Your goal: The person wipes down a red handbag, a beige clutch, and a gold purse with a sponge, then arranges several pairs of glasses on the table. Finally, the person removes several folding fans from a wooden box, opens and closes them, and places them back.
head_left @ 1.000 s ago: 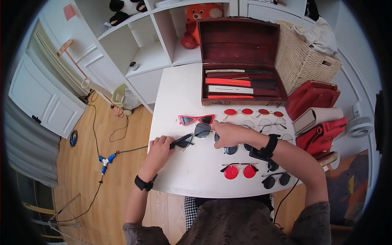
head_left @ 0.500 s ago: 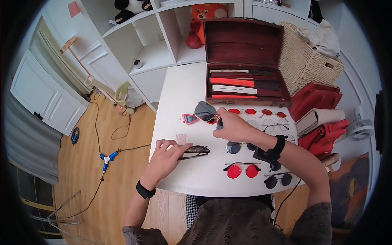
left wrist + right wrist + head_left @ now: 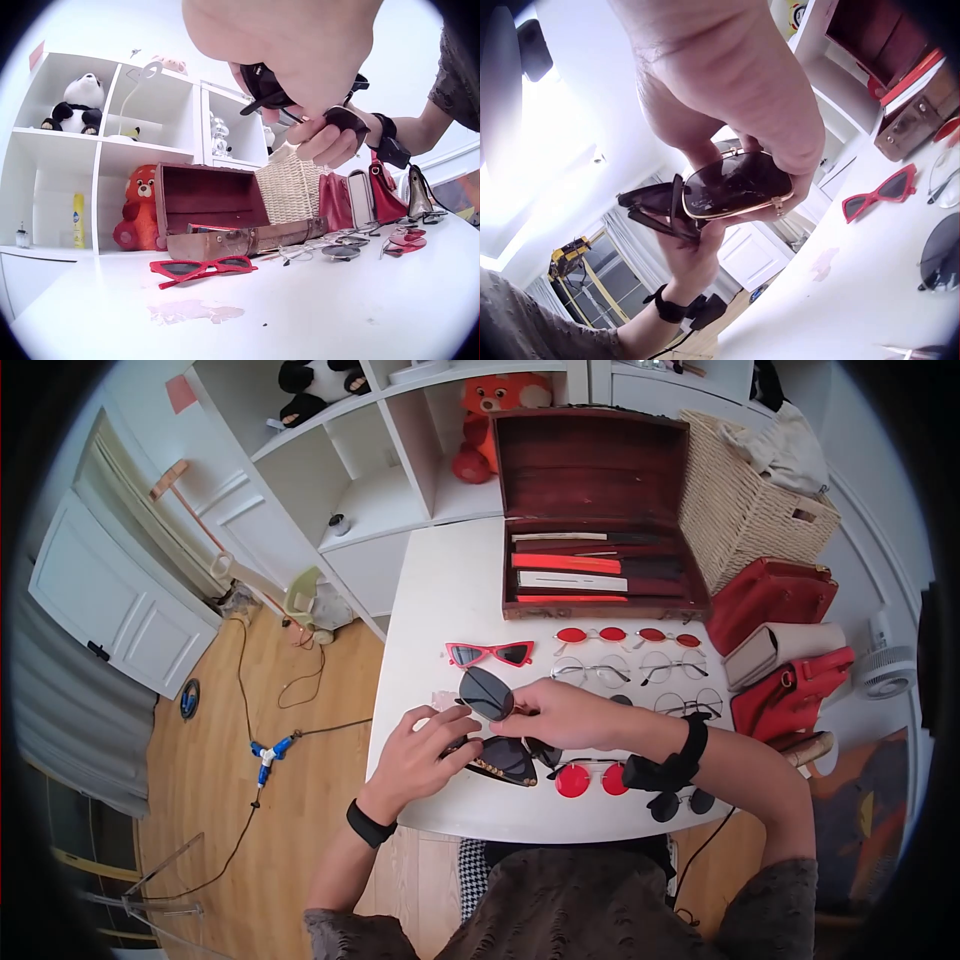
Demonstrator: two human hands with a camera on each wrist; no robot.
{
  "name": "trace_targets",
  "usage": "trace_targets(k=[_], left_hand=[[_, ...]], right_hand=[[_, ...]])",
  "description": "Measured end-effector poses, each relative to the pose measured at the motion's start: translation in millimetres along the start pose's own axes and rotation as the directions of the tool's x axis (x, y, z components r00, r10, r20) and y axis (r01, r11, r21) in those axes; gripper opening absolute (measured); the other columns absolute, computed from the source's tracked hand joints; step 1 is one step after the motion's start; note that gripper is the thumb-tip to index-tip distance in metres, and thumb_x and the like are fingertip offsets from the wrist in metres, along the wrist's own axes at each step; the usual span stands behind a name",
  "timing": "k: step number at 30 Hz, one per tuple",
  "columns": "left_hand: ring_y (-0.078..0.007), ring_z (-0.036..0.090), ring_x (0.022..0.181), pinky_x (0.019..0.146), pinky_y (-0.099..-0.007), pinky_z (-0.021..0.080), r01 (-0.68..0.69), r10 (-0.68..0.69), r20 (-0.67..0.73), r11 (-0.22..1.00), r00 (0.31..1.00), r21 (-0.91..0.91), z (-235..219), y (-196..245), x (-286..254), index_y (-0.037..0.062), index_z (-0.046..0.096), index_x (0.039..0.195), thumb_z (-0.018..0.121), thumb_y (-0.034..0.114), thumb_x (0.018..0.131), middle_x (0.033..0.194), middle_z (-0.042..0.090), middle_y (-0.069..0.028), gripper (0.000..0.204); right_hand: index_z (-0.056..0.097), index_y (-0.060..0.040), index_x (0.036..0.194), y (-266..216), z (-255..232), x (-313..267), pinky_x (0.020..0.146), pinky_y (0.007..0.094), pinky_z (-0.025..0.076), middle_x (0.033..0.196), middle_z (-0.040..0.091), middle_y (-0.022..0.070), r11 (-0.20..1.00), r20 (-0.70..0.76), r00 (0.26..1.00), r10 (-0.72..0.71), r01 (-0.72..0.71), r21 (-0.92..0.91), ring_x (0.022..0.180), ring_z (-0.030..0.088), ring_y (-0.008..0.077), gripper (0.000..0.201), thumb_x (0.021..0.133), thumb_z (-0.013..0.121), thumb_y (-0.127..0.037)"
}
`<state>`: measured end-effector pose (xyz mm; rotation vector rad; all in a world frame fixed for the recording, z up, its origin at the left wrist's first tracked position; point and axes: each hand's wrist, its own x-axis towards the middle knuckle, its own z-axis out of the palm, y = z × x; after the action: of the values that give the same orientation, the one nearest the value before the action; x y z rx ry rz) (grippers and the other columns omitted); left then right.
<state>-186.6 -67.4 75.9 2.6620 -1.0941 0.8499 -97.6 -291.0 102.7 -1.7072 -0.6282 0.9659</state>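
My right hand (image 3: 565, 715) pinches gold-rimmed dark sunglasses (image 3: 486, 693) by the frame; in the right wrist view a dark lens (image 3: 739, 184) shows between its fingers. Close beside it, my left hand (image 3: 415, 755) holds black sunglasses with gold trim (image 3: 508, 760), their lenses pointing right and toward the body. Both pairs are off the table in the left wrist view, where the left hand (image 3: 289, 45) partly hides them. Red cat-eye sunglasses (image 3: 490, 653) lie beyond the hands. Red round sunglasses (image 3: 573, 780) lie just right of the black pair.
An open dark red case (image 3: 604, 609) with flat items stands at the table's back. Several glasses, among them red oval ones (image 3: 590, 635) and dark round ones (image 3: 664, 806), lie on the right. A wicker basket (image 3: 745, 510) and red bags (image 3: 770, 600) stand at the right edge.
My right hand has lifted the gold-rimmed sunglasses off the table and brought them toward the left hand. The black sunglasses in the left hand have moved right and turned.
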Motion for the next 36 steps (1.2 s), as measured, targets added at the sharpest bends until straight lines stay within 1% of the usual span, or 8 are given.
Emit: trace_targets(k=[10,14,15,17,25,32,34,36], left_hand=[[-0.0267,0.054,0.118,0.099,-0.0438,0.036,0.24,-0.24,0.003,0.971,0.971,-0.016,14.8,7.8,3.8,0.0129,0.056,0.117,0.073,0.009,0.075,0.119,0.055,-0.0079,0.045],[-0.0341,0.054,0.12,0.099,-0.0451,0.04,0.619,-0.616,-0.123,0.785,0.778,-0.022,15.0,15.0,2.8,0.0001,0.035,0.138,0.07,0.014,0.086,0.126,0.052,-0.0187,0.064],[-0.0315,0.058,0.115,0.095,-0.0422,0.044,0.747,-0.8,0.203,0.39,0.564,-0.538,11.5,16.4,0.9,-0.0014,0.033,0.139,0.066,0.018,0.091,0.126,0.053,-0.0189,0.061],[-0.0227,0.065,0.101,0.082,-0.0319,0.055,0.586,-0.553,0.741,-0.475,0.381,-0.656,3.9,19.3,2.5,-0.0031,0.028,0.141,0.055,0.028,0.1,0.125,0.054,-0.0184,0.058],[-0.0188,0.066,0.088,0.073,-0.029,0.053,0.65,-0.454,0.784,-0.45,0.424,-0.612,26.5,20.6,-4.1,0.0068,0.028,0.142,0.059,0.022,0.099,0.118,0.056,-0.014,0.056],[-0.0156,0.062,0.079,0.074,-0.0316,0.049,0.856,-0.485,0.708,0.233,0.514,-0.462,35.0,-29.2,-21.9,0.008,0.061,0.123,0.059,0.012,0.096,0.095,0.067,-0.0088,0.027],[-0.0229,0.064,0.083,0.078,-0.0349,0.049,0.707,-0.401,0.593,0.511,0.699,-0.488,41.8,-41.5,-19.9,0.0088,0.063,0.12,0.058,0.007,0.095,0.095,0.068,-0.0122,0.026],[-0.0282,0.065,0.088,0.081,-0.0359,0.05,0.75,-0.407,0.638,0.465,0.654,-0.471,47.1,-49.3,-11.8,0.0081,0.066,0.116,0.057,0.004,0.093,0.098,0.068,-0.0136,0.025]], right_hand=[[0.065,0.0006,0.09,1.2,7.8,-0.4,0.053,0.0233,0.042,0.077,0.061,0.0018,0.939,0.128,0.973,0.19,-0.218,0.265,0.062,0.055,0.0079,0.026,0.094,0.065,-0.025],[0.065,-0.0006,0.096,14.1,11.5,5.2,0.058,0.0231,0.044,0.079,0.063,0.0017,0.944,-0.056,0.989,0.136,-0.113,0.309,0.064,0.055,0.0079,0.021,0.096,0.062,-0.022],[0.064,-0.0006,0.099,16.6,13.1,6.4,0.058,0.0233,0.044,0.079,0.063,0.0018,0.931,-0.114,0.981,0.158,-0.11,0.349,0.064,0.055,0.0077,0.022,0.097,0.061,-0.022],[0.061,-0.0008,0.107,20.1,16.2,7.3,0.061,0.024,0.046,0.084,0.063,0.0024,0.931,-0.179,0.972,0.151,-0.079,0.357,0.071,0.057,0.0075,0.023,0.098,0.059,-0.022],[0.06,-0.0012,0.102,29.7,22.2,12.8,0.066,0.0254,0.045,0.087,0.061,0.002,0.972,-0.196,0.969,0.151,-0.11,0.207,0.077,0.056,0.0077,0.022,0.096,0.061,-0.022],[0.057,0.0011,0.093,37.8,-6.6,5.7,0.065,0.0297,0.045,0.08,0.058,0.0048,0.985,-0.503,0.855,0.123,-0.046,0.164,0.071,0.054,0.0132,0.023,0.089,0.064,-0.02],[0.057,0.0016,0.094,39.8,-10.7,4.5,0.067,0.0305,0.047,0.081,0.06,0.007,0.995,-0.466,0.879,0.099,-0.095,0.033,0.073,0.057,0.0152,0.023,0.088,0.064,-0.019],[0.057,0.0028,0.095,42.9,-12.9,3.1,0.075,0.0356,0.05,0.09,0.066,0.0151,0.964,-0.35,0.936,0.034,-0.124,-0.235,0.084,0.066,0.0258,0.025,0.084,0.064,-0.019]])
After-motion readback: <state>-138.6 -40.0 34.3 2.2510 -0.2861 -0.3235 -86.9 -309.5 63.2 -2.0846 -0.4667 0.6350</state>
